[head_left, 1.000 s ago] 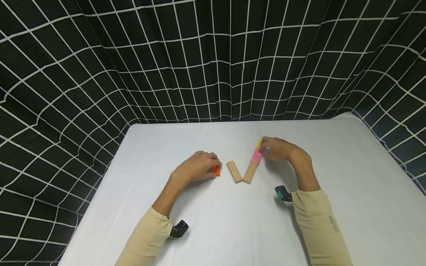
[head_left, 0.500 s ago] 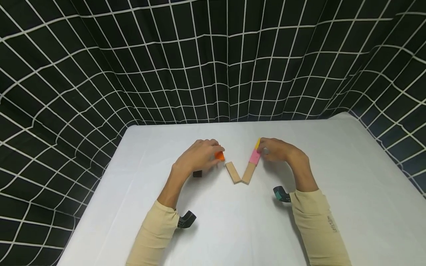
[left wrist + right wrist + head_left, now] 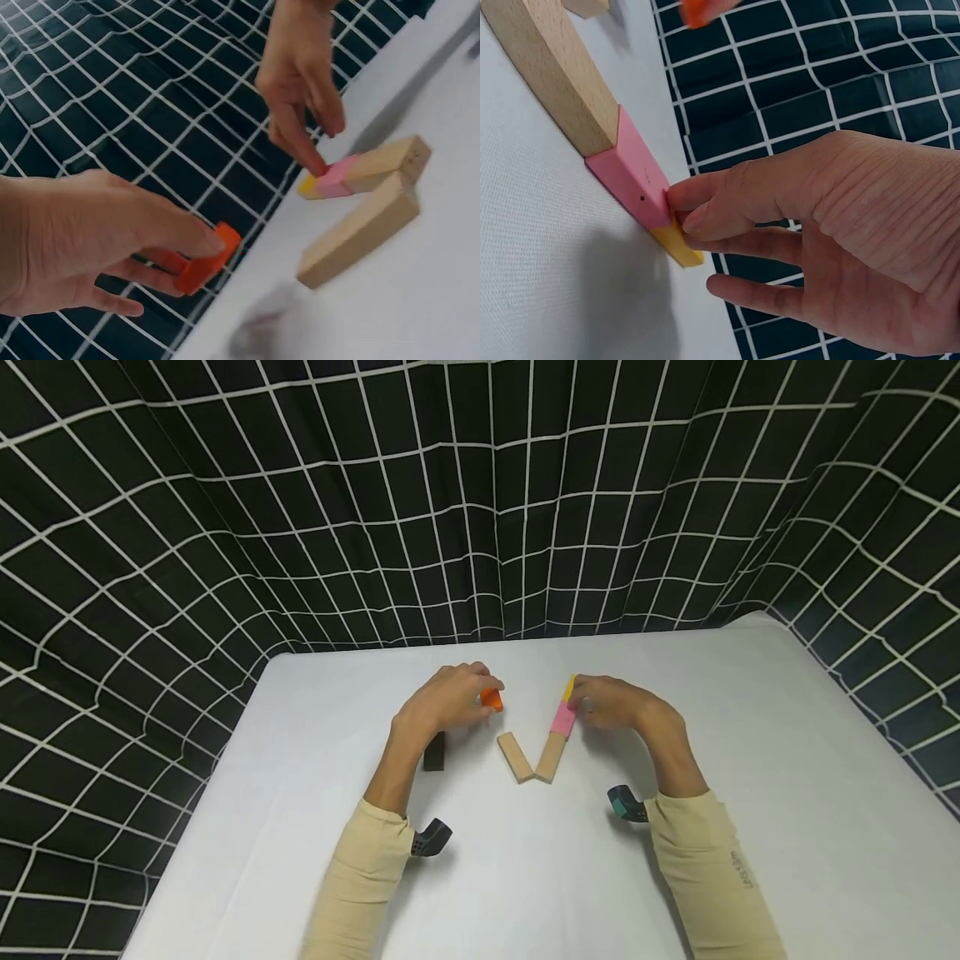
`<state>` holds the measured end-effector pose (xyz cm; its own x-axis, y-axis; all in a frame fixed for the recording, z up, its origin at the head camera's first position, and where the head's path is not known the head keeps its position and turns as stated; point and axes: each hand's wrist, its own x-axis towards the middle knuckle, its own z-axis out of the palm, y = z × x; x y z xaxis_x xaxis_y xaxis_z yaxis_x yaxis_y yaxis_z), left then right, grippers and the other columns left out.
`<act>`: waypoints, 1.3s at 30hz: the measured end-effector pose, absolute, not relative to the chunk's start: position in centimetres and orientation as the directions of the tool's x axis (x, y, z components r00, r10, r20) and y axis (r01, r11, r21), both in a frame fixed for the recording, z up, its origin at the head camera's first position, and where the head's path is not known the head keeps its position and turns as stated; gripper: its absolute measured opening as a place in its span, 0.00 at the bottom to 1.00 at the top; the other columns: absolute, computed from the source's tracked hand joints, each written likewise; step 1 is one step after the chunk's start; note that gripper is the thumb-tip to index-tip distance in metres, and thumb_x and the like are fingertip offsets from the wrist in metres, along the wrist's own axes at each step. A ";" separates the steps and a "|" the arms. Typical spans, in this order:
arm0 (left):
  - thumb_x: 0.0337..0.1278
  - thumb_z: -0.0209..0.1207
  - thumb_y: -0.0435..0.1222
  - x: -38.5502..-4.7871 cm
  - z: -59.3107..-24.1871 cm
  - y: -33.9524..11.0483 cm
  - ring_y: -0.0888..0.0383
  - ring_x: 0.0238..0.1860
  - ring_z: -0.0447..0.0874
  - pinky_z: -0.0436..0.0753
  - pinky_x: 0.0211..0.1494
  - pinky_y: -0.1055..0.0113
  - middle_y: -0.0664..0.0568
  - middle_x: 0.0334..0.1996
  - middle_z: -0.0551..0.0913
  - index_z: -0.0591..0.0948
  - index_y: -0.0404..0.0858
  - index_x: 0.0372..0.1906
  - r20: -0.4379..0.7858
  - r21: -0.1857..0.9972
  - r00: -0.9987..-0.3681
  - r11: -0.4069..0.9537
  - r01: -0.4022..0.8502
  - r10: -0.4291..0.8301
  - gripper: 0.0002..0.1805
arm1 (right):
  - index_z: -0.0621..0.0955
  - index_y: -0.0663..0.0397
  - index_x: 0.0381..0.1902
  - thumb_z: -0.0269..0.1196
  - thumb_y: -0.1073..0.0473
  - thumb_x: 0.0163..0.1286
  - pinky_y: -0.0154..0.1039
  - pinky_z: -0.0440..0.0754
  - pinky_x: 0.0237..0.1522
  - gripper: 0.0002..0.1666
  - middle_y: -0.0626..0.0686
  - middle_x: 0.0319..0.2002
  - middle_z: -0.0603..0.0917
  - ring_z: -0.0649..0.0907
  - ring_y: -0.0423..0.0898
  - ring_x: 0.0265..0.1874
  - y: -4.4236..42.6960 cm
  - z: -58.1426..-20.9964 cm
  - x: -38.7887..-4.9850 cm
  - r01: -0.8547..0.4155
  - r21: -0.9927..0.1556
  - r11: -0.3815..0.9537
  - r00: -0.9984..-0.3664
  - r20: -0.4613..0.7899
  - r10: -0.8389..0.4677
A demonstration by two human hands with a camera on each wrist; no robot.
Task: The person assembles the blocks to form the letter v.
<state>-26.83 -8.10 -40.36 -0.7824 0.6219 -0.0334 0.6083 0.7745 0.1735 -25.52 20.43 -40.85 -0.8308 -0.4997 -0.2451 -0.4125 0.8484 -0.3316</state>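
My left hand (image 3: 447, 700) pinches an orange block (image 3: 210, 262) between thumb and fingers, raised above the white table. My right hand (image 3: 611, 700) has its fingertips on a pink block (image 3: 630, 184), near where it meets a yellow block (image 3: 681, 244). The fingers there are fairly straight and partly cover the join. A plain wooden block (image 3: 551, 757) continues the line at the near end of the pink one. A second wooden block (image 3: 515, 758) slants to the left, its near end meeting the first in a V shape.
A dark brown block (image 3: 434, 753) lies beside the left wrist, partly behind it. Beyond the white table (image 3: 525, 877) hangs a black curtain (image 3: 420, 485) with a white grid. Each forearm wears a small dark camera (image 3: 432, 838).
My left hand has lifted the orange block and carried it toward the far side of the table, uncovering the dark block. The right hand stays at the pink and yellow blocks.
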 end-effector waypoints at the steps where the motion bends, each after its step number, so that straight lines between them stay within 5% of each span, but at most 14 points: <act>1: 0.68 0.67 0.43 -26.8 -40.7 -8.2 0.52 0.59 0.84 0.81 0.68 0.53 0.49 0.60 0.85 0.85 0.45 0.64 -0.044 0.182 -0.782 0.775 0.605 0.621 0.21 | 0.87 0.60 0.54 0.60 0.69 0.69 0.62 0.77 0.71 0.18 0.62 0.64 0.82 0.78 0.65 0.69 20.3 -40.9 -25.5 -0.413 -0.332 0.848 -0.828 -0.250 -0.501; 13: 0.68 0.67 0.50 -26.8 -43.7 -7.5 0.57 0.43 0.81 0.84 0.52 0.60 0.51 0.49 0.87 0.88 0.47 0.57 -0.073 0.245 -0.779 0.769 0.591 0.622 0.19 | 0.88 0.59 0.53 0.61 0.69 0.69 0.60 0.80 0.68 0.17 0.61 0.62 0.83 0.80 0.64 0.67 20.4 -41.0 -25.5 -0.407 -0.304 0.861 -0.828 -0.274 -0.489; 39: 0.70 0.64 0.49 -26.8 -44.3 -7.1 0.56 0.43 0.77 0.82 0.49 0.61 0.50 0.47 0.83 0.88 0.47 0.56 -0.094 0.235 -0.772 0.768 0.596 0.628 0.17 | 0.88 0.60 0.53 0.61 0.69 0.69 0.60 0.80 0.68 0.17 0.61 0.59 0.84 0.80 0.63 0.65 20.0 -40.9 -25.6 -0.367 -0.344 0.864 -0.852 -0.249 -0.461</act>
<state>-26.77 -7.14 -44.25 -0.7722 0.6284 -0.0939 0.5961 0.7676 0.2355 -25.64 19.96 -40.86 -0.8519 -0.4606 -0.2491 -0.3668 0.8644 -0.3440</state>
